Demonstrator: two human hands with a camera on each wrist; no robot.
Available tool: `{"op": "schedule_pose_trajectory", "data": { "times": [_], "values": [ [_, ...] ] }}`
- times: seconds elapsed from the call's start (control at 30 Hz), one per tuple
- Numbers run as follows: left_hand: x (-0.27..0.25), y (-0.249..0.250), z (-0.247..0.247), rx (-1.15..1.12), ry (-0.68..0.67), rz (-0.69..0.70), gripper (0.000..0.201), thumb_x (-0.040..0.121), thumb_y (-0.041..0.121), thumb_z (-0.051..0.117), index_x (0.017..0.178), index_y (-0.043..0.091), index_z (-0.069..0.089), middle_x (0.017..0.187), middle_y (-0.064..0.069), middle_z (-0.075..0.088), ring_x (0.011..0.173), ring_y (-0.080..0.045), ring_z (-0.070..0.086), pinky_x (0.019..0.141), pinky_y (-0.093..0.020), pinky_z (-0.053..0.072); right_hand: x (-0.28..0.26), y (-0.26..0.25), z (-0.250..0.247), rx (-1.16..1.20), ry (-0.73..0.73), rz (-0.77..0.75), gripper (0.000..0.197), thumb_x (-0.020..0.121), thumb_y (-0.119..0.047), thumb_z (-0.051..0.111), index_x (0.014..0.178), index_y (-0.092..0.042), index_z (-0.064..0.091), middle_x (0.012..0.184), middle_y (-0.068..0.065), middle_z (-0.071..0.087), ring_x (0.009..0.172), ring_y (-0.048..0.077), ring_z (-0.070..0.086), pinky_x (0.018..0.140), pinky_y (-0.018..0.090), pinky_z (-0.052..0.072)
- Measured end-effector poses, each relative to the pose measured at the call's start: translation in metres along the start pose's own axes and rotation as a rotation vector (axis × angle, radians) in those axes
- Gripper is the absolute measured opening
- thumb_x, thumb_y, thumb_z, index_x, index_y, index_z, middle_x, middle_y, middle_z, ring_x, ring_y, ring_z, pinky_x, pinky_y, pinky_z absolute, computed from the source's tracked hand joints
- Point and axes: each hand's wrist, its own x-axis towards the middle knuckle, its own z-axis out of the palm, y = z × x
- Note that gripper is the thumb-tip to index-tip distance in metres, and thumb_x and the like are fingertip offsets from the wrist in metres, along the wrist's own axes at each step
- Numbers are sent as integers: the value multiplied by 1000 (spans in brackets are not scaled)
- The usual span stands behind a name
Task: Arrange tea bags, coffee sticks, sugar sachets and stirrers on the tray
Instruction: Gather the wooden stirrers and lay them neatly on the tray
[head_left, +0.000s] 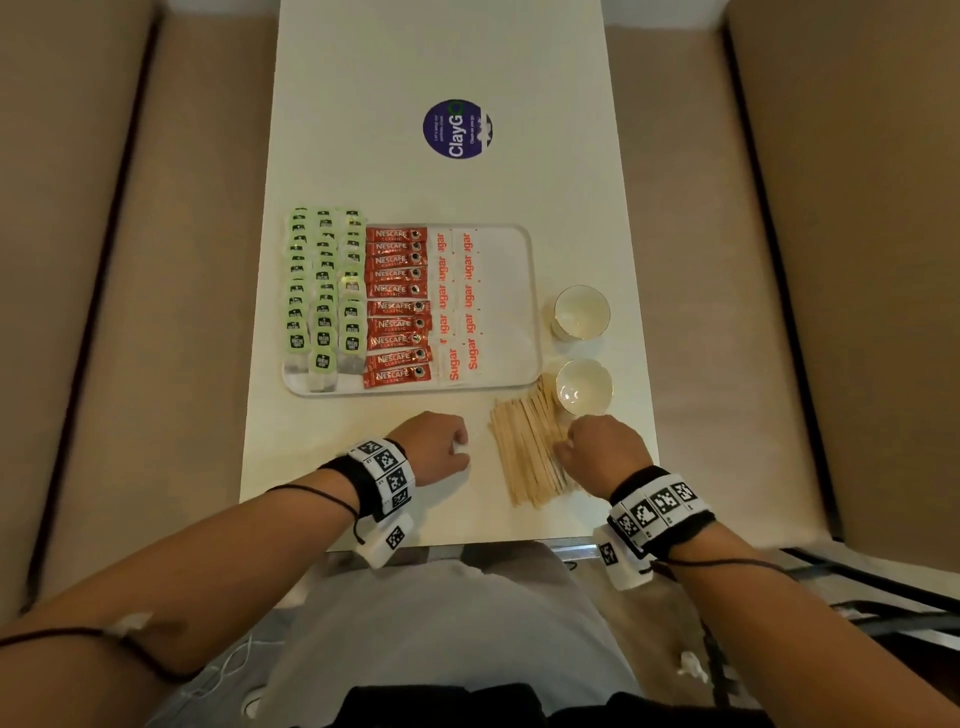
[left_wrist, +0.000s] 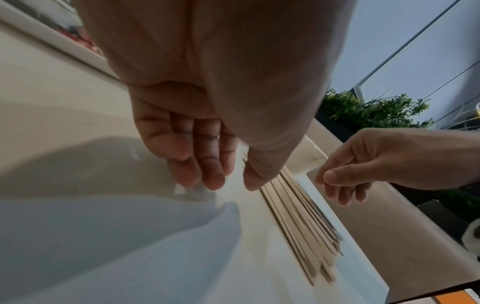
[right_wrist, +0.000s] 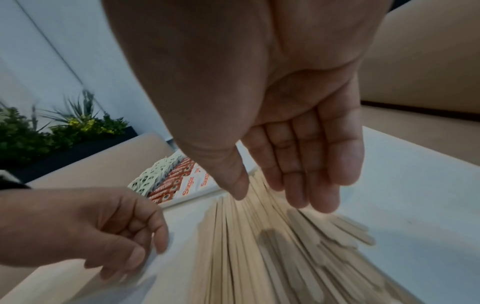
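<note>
The white tray (head_left: 524, 291) carries rows of green tea bags (head_left: 324, 291), red coffee sticks (head_left: 397, 306) and white sugar sachets (head_left: 457, 301); its right part is bare. Wooden stirrers (head_left: 530, 452) lie in a fanned pile on the table in front of the tray's right corner. My left hand (head_left: 460, 449) is left of the pile, fingers curled, pinching a small white sachet (right_wrist: 149, 267) low over the table. My right hand (right_wrist: 275, 197) hovers over the stirrers (right_wrist: 259, 246), fingers straight and thumb pointing down, holding nothing.
Two empty white cups (head_left: 579, 312) (head_left: 583, 385) stand right of the tray, the nearer one touching the stirrer pile. A round purple sticker (head_left: 457, 129) lies farther back on the white table (head_left: 363, 130). Beige sofas flank the table on both sides.
</note>
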Motion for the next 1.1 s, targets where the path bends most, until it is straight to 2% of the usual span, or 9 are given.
{"op": "schedule_pose_trajectory", "data": {
  "times": [0.1, 0.27, 0.37, 0.53, 0.7, 0.83, 0.9, 0.97, 1.1],
  "values": [
    [3, 13, 12, -30, 31, -26, 29, 89, 40, 68, 110, 21, 62, 90, 6, 65, 84, -14, 62, 80, -31, 52, 0, 3, 9, 5, -30, -28, 27, 96, -39, 56, 78, -18, 54, 75, -1, 58, 73, 22, 62, 70, 34, 55],
    [9, 34, 27, -62, 72, -35, 37, 86, 43, 72, 112, 18, 62, 92, 2, 66, 85, -18, 63, 82, -34, 54, 2, 0, 24, 49, -4, -110, 33, 94, -42, 64, 111, -14, 58, 104, 6, 62, 91, 27, 65, 83, 41, 56],
    [12, 42, 32, -71, 81, -41, 41, 84, 45, 75, 111, 19, 61, 91, 2, 66, 83, -16, 63, 80, -34, 55, 3, -5, 31, 69, 18, -152, 35, 95, -36, 65, 119, -11, 57, 113, 9, 62, 97, 29, 66, 86, 42, 57],
    [11, 44, 33, -80, 115, -85, 43, 80, 47, 80, 106, 20, 59, 89, 2, 66, 82, -18, 63, 78, -36, 55, 6, -15, 36, 161, -13, -133, 32, 93, -34, 68, 114, -13, 56, 106, 8, 67, 92, 26, 65, 81, 38, 56],
    [7, 38, 30, -72, 135, -127, 58, 77, 56, 77, 117, 18, 58, 99, 2, 67, 88, -16, 63, 79, -33, 53, 9, -28, 35, 233, -28, -133, 48, 93, -35, 71, 129, -11, 52, 107, 8, 69, 96, 26, 66, 76, 32, 52],
    [-2, 32, 28, -36, 136, -103, 73, 79, 58, 75, 132, 13, 53, 110, -2, 67, 98, -20, 63, 84, -35, 53, 15, -40, 30, 285, -64, -135, 44, 92, -38, 71, 121, -7, 59, 109, 9, 69, 97, 26, 66, 85, 39, 56],
    [-6, 30, 28, 9, 132, -78, 75, 77, 62, 74, 131, 14, 54, 114, -4, 66, 101, -23, 64, 86, -40, 55, 18, -47, 27, 298, -86, -127, 43, 93, -43, 69, 115, -6, 64, 107, 9, 69, 97, 27, 66, 85, 38, 55],
    [-8, 27, 27, 54, 136, -71, 71, 73, 67, 73, 121, 17, 56, 109, -3, 63, 96, -23, 63, 83, -42, 55, 21, -55, 24, 267, -113, -125, 40, 97, -43, 62, 101, -4, 67, 94, 9, 68, 88, 26, 66, 78, 37, 55],
    [-13, 25, 27, 120, 156, -78, 78, 72, 70, 73, 124, 16, 50, 110, -4, 54, 91, -21, 59, 79, -39, 54, 26, -68, 23, 267, -160, -109, 35, 102, -31, 51, 84, -4, 63, 77, 7, 63, 75, 25, 64, 66, 33, 50]
  ]
}}
